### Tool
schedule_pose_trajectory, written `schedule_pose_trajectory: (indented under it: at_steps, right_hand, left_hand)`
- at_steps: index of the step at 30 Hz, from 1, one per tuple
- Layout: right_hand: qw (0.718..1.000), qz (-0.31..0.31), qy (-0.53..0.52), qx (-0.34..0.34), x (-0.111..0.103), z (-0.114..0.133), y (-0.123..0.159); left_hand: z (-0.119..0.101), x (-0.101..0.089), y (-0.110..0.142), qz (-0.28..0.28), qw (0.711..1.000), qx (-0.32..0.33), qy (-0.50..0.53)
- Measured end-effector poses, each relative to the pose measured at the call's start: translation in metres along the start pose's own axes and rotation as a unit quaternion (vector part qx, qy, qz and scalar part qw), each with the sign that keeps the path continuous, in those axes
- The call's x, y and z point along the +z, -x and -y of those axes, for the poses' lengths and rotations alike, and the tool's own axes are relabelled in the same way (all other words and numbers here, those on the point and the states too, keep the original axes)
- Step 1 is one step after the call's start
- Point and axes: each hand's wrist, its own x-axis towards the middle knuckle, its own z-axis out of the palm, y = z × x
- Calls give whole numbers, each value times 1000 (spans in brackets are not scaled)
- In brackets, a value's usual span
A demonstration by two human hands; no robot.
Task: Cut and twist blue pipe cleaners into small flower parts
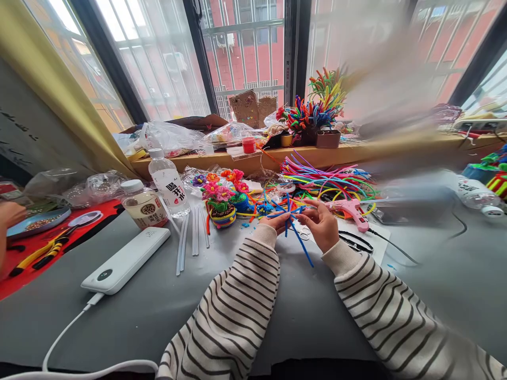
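Note:
Several blue pipe cleaners [303,243] cross one another in a star-like shape between my two hands, above the grey table. My left hand [276,221] pinches them from the left side. From the right, my right hand [321,226] has its fingers closed on one of the blue strands. Just behind and to the right lies a pink glue gun [352,209] with a dark cord. A small pot of pipe-cleaner flowers [222,211] stands left of my hands, and a bundle of loose coloured pipe cleaners [328,177] lies beyond them.
A white power bank [127,261] with a cable, a jar [144,205], a water bottle [170,184] and clear glue sticks [195,231] lie or stand at left. Another person's hand [11,214] is near pliers [51,248] on red cloth. A pale blur covers the upper right.

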Motion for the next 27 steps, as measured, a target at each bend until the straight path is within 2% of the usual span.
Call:
schedule_pose_trajectory:
  at_steps: [4,12,15,22,27]
  right_hand:
    - [992,43,-101,54,4,0,0]
    - [965,45,-226,129,8,2,1]
    - [965,26,-219,142,7,1,0]
    - [979,-2,-157,127,4,-4,-3]
    - [985,11,-139,97,4,-5,-3]
  left_hand:
    - [-1,1,0,-20,1000,3,-1]
    - [0,0,1,1,1000,1,-5]
    - [1,-1,0,12,1000,-7,-4]
    - [2,-3,-1,44,999,-4,9]
    - [0,-1,0,29,999,-14,13]
